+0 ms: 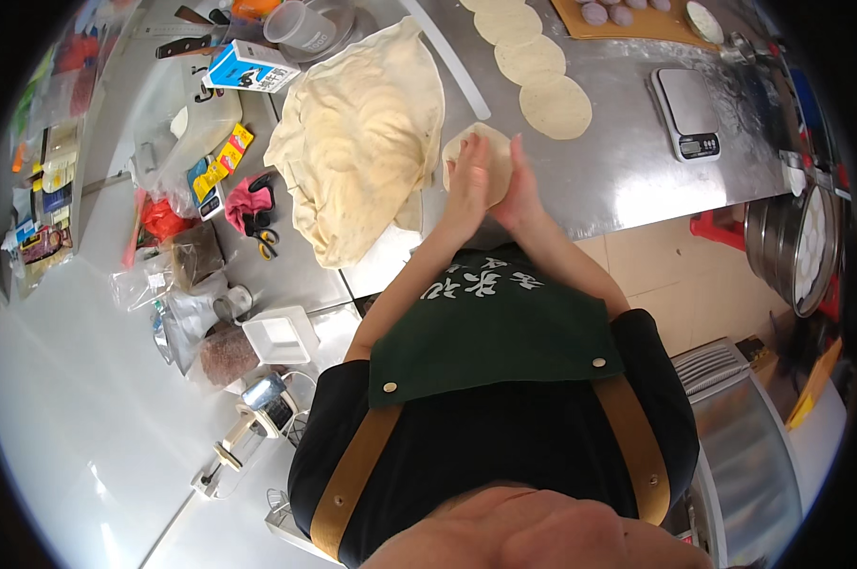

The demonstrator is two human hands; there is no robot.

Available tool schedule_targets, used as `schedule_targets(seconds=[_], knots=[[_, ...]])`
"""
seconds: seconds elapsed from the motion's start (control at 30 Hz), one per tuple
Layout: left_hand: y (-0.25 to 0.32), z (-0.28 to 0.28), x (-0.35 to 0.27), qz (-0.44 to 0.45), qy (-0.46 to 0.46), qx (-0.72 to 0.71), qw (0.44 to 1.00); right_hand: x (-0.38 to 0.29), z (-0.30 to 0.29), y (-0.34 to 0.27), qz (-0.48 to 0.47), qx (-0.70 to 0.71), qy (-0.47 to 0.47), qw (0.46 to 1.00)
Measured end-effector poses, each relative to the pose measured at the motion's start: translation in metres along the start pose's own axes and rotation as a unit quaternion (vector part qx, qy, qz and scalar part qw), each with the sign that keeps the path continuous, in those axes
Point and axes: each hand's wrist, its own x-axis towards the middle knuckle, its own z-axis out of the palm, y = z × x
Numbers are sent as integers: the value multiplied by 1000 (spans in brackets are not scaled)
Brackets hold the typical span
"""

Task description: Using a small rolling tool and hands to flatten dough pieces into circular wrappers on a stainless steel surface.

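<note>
A flat, pale dough round (498, 160) is between my two hands, just above the front part of the steel worktable (613, 142). Across its left side lie the fingers of my left hand (470, 176). My right hand (518, 181) cups its right edge, thumb side up; part of that palm is hidden. Beyond my hands, several thin dough rounds (556, 107) overlap in a row. Left of my hands spreads a rumpled cream cloth (364, 135); what lies under it is hidden. A long whitish rod (453, 60) rests between cloth and rounds.
Right on the table sits a digital scale (688, 114); behind it, a board (578, 25) bears purple balls (620, 16). A metal steamer (791, 249) with white pieces stands at the right. Leftward are a milk carton (252, 67), a knife (184, 47) and scissors (266, 243).
</note>
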Motion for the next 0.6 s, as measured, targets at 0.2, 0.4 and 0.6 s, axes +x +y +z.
schedule_targets(seconds=[0.2, 0.4, 0.6], knots=[[-42, -62, 16, -136, 117, -365, 913, -7, 20, -21, 130, 78, -132, 980], [-18, -44, -10, -108, -53, -678, 725, -14, -3, -23, -129, -461, -22, 878], [1, -80, -26, -127, -31, -688, 714, 9, -122, -38, -308, -909, 0, 282]])
